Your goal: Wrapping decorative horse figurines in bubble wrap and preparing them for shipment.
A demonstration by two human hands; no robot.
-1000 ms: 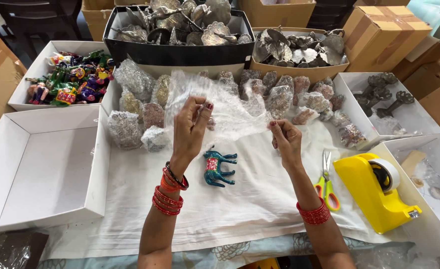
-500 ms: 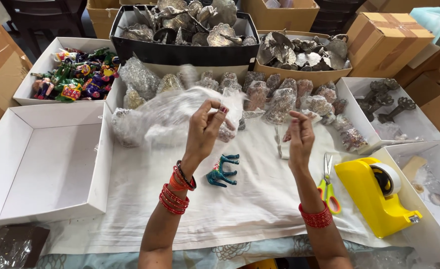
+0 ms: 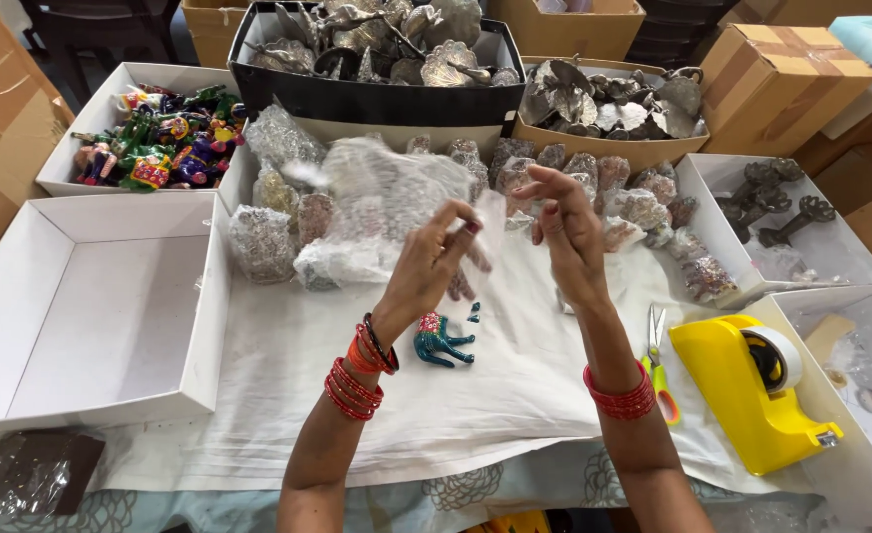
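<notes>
Bubble wrap sheet is up in the air above the bench, pinched at its lower right edge by the left hand, fingers curled shut on it. Right hand is raised just beside it, fingers loosely spread and half open; cannot tell if it touches the sheet's edge, it seems to hold nothing firmly. Teal painted camel figurine lies bare on the white cloth below the hands, not touched, apart from the wrap.

Progress, as a judgement: early in wrapping this piece. Wrap is in hand, figurine is out and waiting, nothing is around it yet. A row of already wrapped bundles sits along the back of the cloth, so many pieces look done. Left to do: wrap laid round the figurine, closed, probably taped.

Around: yellow tape dispenser at right, scissors just beside it near the right wrist. Empty white box at left, white tray of colourful figurines behind it. Black bin and brown box of silver metal pieces at the back. White tray with dark metal items at far right.
</notes>
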